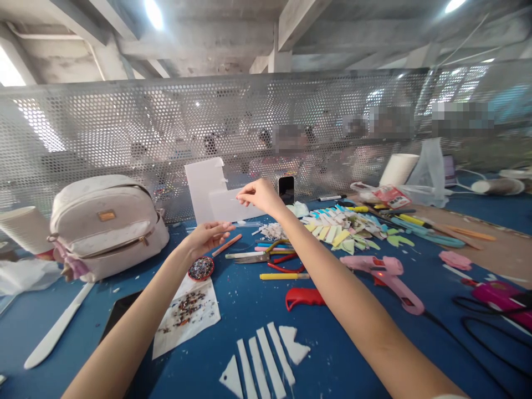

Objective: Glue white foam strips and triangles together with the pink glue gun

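Observation:
My right hand [261,198] is raised over the back of the table in front of white sheets. Its thumb and fingertips pinch a thin, pale sliver, too small to name. Lower and to the left, my left hand [211,237] hovers with half-bent fingers apart and nothing visible in them. Below it sit a small red bowl of dark glittery bits [201,268] and a white paper [199,313] with scattered bits. White cut pieces [261,360] lie near the front in a fish shape, with a pointed head, several strips and a notched tail.
A pink glue gun [384,271], red-handled tool [305,297], scissors [253,257] and yellow marker [284,276] lie around my right forearm. Cut scraps [341,227] pile up behind. A white backpack [108,227] stands left; a perforated metal screen [233,116] closes the back.

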Demonstrator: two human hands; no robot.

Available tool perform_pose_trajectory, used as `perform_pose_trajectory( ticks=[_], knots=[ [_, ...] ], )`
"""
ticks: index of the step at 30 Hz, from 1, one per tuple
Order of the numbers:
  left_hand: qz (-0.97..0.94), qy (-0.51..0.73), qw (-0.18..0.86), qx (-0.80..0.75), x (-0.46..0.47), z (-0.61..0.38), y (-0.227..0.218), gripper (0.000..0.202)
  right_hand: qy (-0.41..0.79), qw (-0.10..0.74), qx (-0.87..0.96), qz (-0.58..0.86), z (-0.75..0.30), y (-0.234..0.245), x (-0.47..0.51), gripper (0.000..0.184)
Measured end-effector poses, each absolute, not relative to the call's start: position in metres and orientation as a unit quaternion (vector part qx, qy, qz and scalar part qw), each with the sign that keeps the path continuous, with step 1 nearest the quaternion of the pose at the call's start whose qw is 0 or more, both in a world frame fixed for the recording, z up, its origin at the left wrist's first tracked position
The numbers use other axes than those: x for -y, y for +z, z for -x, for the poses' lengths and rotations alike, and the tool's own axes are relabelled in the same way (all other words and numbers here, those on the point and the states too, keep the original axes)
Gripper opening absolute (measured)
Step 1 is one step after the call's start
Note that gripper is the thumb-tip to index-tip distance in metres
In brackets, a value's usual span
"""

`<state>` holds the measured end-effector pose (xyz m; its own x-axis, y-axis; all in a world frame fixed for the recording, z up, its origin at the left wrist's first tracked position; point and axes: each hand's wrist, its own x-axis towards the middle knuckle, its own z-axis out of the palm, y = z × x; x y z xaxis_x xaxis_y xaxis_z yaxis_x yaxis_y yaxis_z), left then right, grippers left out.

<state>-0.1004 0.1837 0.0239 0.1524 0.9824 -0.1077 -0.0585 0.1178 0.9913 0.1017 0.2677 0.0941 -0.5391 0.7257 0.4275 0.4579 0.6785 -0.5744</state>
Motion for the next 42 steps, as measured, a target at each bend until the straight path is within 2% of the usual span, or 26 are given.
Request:
perform_pose_trajectory(
  ticks=[9, 21, 26, 36, 42],
  knots=[
    [-0.48, 0.424, 0.607, -0.471, -0.186, 0.105, 0.02, 0.023, 0.204, 0.318, 0.861, 0.341, -0.098, 0.096, -0.263, 0.019],
    [-0.475, 0.483, 0.522, -0.518, -0.193, 0.131, 0.022, 0.025, 0.209, 0.32, 0.86, 0.339, -0.101, 0.093, -0.271, 0.02],
    [-0.49, 0.525, 0.446, -0.534, -0.191, 0.138, 0.025, 0.027, 0.205, 0.308, 0.86, 0.35, -0.106, 0.09, -0.278, 0.021],
    [-0.527, 0.568, 0.196, -0.601, -0.184, 0.159, 0.043, 0.023, 0.142, 0.267, 0.846, 0.439, -0.12, 0.08, -0.29, 0.025],
    [-0.522, 0.579, 0.126, -0.614, -0.185, 0.167, 0.043, 0.023, 0.094, 0.261, 0.811, 0.514, -0.124, 0.063, -0.298, 0.028]
  ],
)
